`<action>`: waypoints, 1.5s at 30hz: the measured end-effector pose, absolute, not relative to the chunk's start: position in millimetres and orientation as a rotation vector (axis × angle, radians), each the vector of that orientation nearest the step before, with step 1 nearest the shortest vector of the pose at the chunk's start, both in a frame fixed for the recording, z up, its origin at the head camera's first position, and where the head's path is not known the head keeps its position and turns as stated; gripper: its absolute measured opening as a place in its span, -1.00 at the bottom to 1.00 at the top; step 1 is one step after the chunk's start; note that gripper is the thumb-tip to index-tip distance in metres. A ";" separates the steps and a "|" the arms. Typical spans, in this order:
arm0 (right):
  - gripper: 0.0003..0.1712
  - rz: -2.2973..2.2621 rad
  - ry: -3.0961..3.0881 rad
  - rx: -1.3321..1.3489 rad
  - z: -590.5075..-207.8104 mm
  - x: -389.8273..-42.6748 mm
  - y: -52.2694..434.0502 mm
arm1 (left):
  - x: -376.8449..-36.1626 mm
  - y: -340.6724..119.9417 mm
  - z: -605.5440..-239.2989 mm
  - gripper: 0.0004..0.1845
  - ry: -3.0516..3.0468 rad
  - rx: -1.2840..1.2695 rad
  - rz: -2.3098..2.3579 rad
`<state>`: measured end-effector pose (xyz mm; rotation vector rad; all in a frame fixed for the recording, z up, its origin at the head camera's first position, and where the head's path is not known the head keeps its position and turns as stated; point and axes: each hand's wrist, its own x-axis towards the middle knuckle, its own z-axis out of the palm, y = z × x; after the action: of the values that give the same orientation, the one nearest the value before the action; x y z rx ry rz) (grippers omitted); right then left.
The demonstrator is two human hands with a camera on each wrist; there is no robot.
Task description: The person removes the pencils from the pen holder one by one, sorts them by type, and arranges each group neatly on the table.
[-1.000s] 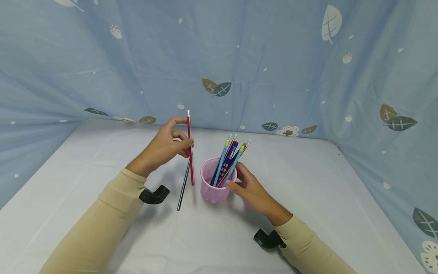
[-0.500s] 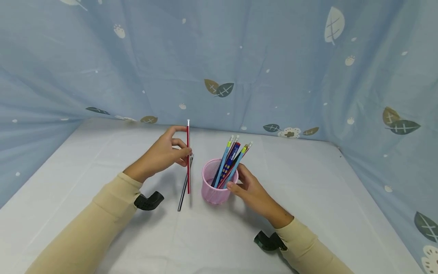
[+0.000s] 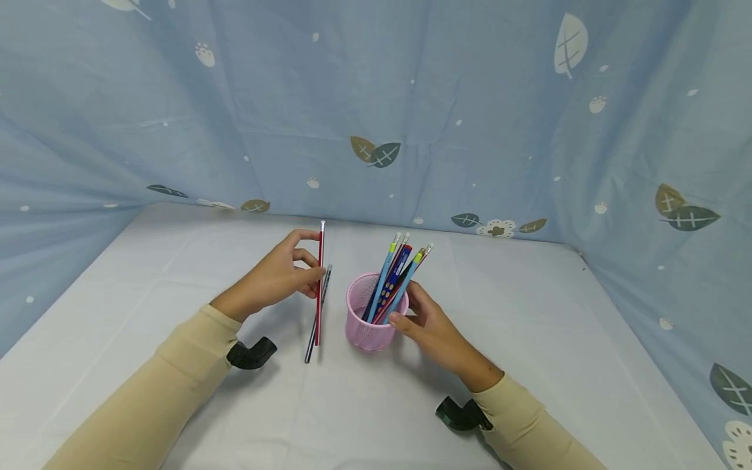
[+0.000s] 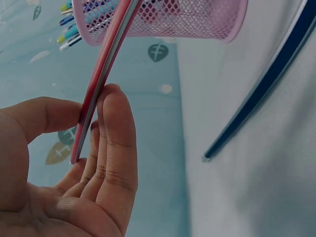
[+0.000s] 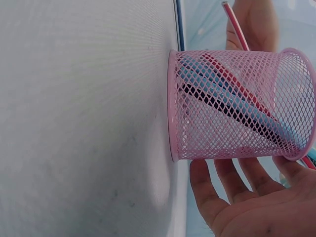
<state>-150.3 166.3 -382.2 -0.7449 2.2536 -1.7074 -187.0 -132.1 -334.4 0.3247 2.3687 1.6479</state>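
Note:
My left hand (image 3: pixel 270 277) pinches a red pencil (image 3: pixel 318 310) between thumb and fingers, its silver-tipped end up. Behind its lower part, a dark pencil (image 3: pixel 311 339) lies slanted on the white table; in the left wrist view this dark blue pencil (image 4: pixel 256 91) is apart from the hand. A pink mesh pencil cup (image 3: pixel 364 336) stands upright to the right, holding several pencils (image 3: pixel 388 281) that lean right. My right hand (image 3: pixel 437 336) grips the cup's right side, thumb near the rim. In the right wrist view its fingers (image 5: pixel 232 180) lie along the mesh (image 5: pixel 227 133).
White cloth (image 3: pixel 529 326) covers the table. A blue leaf-print curtain (image 3: pixel 470 98) hangs along its back and sides. A black device (image 3: pixel 251 353) is strapped at the left wrist, and another black device (image 3: pixel 461 414) at the right.
My left hand has come down and slightly left with the red pencil, whose lower end now overlaps the dark pencil in the head view. The right hand and cup have stayed nearly still.

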 end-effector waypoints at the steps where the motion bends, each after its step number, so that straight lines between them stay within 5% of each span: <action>1: -0.23 -1.708 2.252 -0.746 -382.2 -150.2 166.2 | -186.8 -132.4 -334.9 -0.28 2.368 0.324 1.646; 45: -0.20 -1.709 2.254 -0.751 -382.1 -150.6 165.8 | -193.7 -138.9 -360.6 -0.30 2.326 0.275 1.434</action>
<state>-150.6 165.8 -382.1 -0.7509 2.2538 -1.7086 -193.7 -138.9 -360.6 0.2748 2.3255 1.4344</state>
